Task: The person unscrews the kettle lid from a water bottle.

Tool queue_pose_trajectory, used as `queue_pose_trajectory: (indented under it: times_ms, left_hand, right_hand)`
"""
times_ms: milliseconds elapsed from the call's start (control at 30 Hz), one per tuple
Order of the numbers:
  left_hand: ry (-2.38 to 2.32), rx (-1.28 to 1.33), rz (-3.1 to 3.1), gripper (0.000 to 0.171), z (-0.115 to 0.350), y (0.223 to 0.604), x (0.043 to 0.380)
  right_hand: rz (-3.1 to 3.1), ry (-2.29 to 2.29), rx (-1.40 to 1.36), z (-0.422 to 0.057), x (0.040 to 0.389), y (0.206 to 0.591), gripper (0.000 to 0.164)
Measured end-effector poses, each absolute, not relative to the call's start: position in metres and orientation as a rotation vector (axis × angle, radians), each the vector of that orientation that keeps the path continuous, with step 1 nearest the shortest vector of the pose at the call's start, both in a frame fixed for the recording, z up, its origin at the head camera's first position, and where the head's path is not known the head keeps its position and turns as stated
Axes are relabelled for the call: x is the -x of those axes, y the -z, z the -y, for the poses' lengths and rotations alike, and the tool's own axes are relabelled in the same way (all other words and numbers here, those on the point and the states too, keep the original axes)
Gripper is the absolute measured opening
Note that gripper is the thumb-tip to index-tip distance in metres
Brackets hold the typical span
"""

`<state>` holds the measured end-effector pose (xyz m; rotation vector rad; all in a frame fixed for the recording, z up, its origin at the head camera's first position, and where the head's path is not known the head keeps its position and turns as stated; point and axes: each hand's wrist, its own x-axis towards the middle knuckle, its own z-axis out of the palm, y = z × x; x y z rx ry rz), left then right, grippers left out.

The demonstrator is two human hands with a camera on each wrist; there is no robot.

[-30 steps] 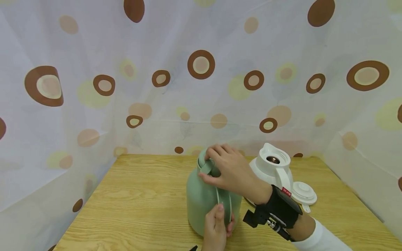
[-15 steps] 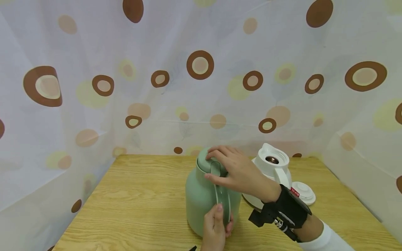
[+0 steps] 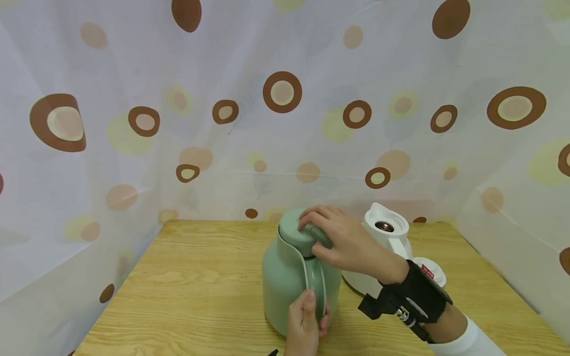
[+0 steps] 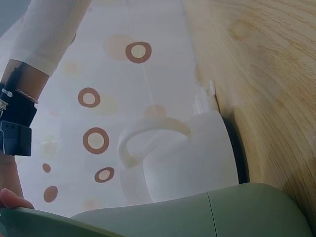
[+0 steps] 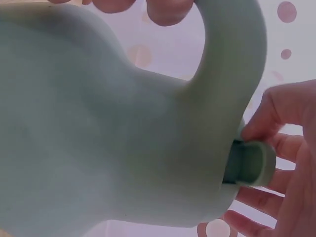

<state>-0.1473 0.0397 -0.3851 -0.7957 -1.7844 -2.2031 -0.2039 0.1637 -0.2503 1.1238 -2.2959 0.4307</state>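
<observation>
A pale green vacuum jug stands upright on the table, its handle turned toward me. My left hand grips the lower part of that handle; its fingertips show along the top of the right wrist view. On top, my right hand holds the round green lid, thumb on the near side and fingers over the top. The lid's tab sticks out under the right hand and points right of the handle. A dark gap shows between tab and jug. Part of the lid is hidden by the hand.
Behind the right forearm stands a white jug with its mouth uncovered. A white lid lies on the table beside it, partly covered by the wrist strap. A dotted curtain hangs behind and at both sides.
The green lid has turned, its tab swinging from left of the handle to the right. My right hand has shifted right with it. The left hand keeps its grip on the handle.
</observation>
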Motion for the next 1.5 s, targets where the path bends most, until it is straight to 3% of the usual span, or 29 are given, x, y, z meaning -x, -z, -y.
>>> queue_pose_trajectory:
  times_ms: [133,367,600,800,1067,1300,1500]
  left_hand:
    - [2.198,0.796,1.792,0.041,-0.040,0.385,0.148]
    - [2.205,0.795,1.799,0.041,-0.040,0.384,0.148]
    - [2.198,0.837,1.760,0.040,-0.039,0.384,0.146]
    - [2.197,0.736,1.855,0.027,-0.039,0.382,0.146]
    - [2.109,0.639,1.937,0.026,-0.042,0.379,0.145]
    - [1.962,0.734,1.804,0.018,-0.040,0.384,0.148]
    - [1.951,0.801,1.756,0.021,-0.035,0.386,0.154]
  right_hand:
    - [2.312,-0.407,-1.067,-0.162,0.203,0.251,0.023]
    - [2.436,-0.288,-0.848,-0.150,0.206,0.255,0.055]
    - [2.498,-0.301,-0.779,-0.144,0.209,0.257,0.064]
    - [2.457,-0.380,-0.891,-0.148,0.216,0.253,0.062]
    - [2.422,-0.499,-0.996,-0.158,0.226,0.252,0.055]
    - [2.302,-0.740,-0.938,-0.165,0.227,0.247,0.051]
    - [2.125,-0.997,-0.776,-0.172,0.230,0.244,0.049]
